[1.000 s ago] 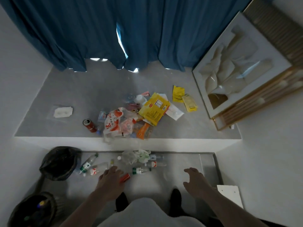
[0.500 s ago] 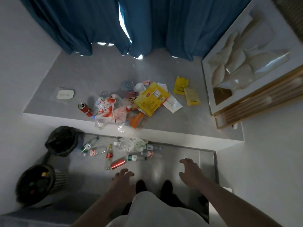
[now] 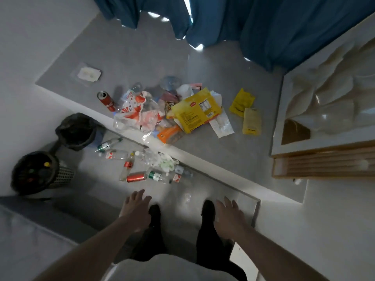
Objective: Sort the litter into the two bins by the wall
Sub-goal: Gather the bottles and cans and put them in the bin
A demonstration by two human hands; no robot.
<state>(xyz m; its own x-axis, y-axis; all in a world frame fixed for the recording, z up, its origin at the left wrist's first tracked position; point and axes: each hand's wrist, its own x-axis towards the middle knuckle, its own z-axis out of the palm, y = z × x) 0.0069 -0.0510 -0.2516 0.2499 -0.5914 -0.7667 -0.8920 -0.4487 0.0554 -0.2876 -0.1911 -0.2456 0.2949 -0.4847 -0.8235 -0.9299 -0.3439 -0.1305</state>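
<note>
Both the left hand and the right hand hung with fingers spread, holding nothing, above the lower floor. Bottles and a red can lay ahead, near the mesh bin and black-lined bin; wrappers, with a yellow packet, were heaped on the raised platform.

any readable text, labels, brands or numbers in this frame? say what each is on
None can be quoted.
Large yellow packet: printed panel and dark text, too small.
Two small yellow packets: dark lettering, blurred.
Red-and-white plastic bag: red characters, illegible.
Red can, bottle labels: blurred.
</note>
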